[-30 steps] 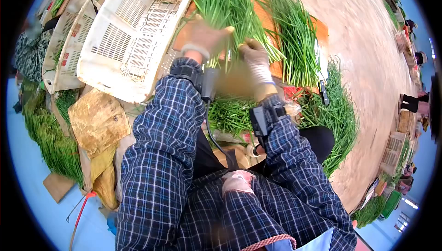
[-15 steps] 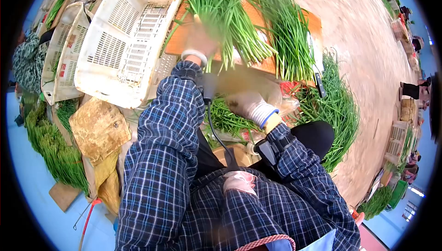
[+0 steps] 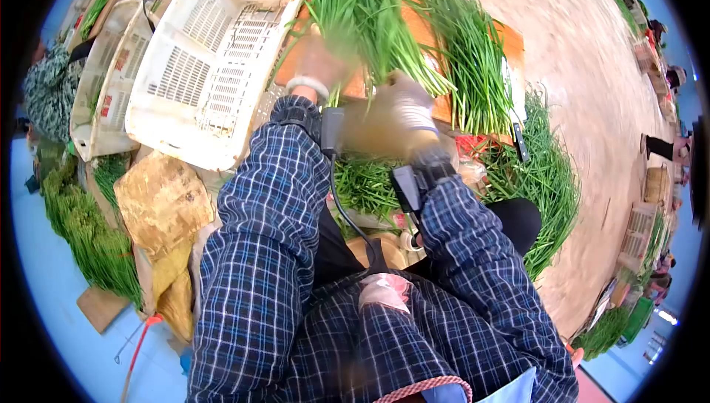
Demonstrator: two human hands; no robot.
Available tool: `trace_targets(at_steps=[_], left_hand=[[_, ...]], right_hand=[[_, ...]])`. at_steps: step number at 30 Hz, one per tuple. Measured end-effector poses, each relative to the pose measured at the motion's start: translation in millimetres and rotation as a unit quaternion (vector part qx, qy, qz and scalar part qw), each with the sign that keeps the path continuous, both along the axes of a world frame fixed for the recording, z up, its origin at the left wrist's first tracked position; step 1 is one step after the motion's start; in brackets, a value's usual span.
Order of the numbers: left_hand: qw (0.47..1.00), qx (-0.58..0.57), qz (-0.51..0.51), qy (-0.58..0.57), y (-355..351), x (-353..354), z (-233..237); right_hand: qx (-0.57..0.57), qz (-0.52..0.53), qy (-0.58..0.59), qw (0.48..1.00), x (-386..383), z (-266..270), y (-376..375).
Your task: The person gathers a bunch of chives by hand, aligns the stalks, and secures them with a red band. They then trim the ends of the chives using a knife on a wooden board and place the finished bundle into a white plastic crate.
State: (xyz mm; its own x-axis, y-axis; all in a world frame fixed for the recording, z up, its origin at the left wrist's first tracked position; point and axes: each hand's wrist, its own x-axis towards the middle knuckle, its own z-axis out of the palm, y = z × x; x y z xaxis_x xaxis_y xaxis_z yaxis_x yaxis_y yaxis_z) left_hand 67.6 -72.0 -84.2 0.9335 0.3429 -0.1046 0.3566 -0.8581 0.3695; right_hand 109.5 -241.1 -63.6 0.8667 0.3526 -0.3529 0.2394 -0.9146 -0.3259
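A bunch of green chives [image 3: 362, 18] lies on an orange board, its pale stem ends pointing toward me. My left hand [image 3: 322, 63] is closed at the left side of this bunch; a smudge on the lens blurs the fingers. My right hand [image 3: 408, 100], in a whitish glove, is at the pale stem ends of the same bunch. Its fingers are partly hidden by the smudge, so I cannot make out their grip. To the right, a second chive bunch [image 3: 473, 63] lies beside a knife [image 3: 519, 137] with a black handle.
A white plastic crate [image 3: 177, 70] stands to the left of the orange board [image 3: 510, 37]. Loose chives [image 3: 543, 181] are heaped at the right, with more chives [image 3: 366, 185] below my hands. Further left are stacked crates [image 3: 111, 85] and a brown-stained sheet [image 3: 163, 196].
My right hand has moved up and slightly left, from above the lower chives to the bunch's stem ends. My left hand stays at the bunch. The view has shifted slightly.
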Motion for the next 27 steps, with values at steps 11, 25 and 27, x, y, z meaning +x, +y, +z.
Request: trace_targets(at_steps=[11,25,27], left_hand=[[0.99,0.128,-0.057,0.019,-10,-9,3],[0.991,0.013,0.119,0.052,-26,18,-11],[0.989,0.018,0.141,0.038,-31,26,-23]], right_hand=[[0.063,0.097,-0.158,0.981,-19,-28,18],[0.093,0.203,-0.062,0.973,-30,-35,-1],[0.117,0.232,-0.082,0.962,-40,-49,-8]])
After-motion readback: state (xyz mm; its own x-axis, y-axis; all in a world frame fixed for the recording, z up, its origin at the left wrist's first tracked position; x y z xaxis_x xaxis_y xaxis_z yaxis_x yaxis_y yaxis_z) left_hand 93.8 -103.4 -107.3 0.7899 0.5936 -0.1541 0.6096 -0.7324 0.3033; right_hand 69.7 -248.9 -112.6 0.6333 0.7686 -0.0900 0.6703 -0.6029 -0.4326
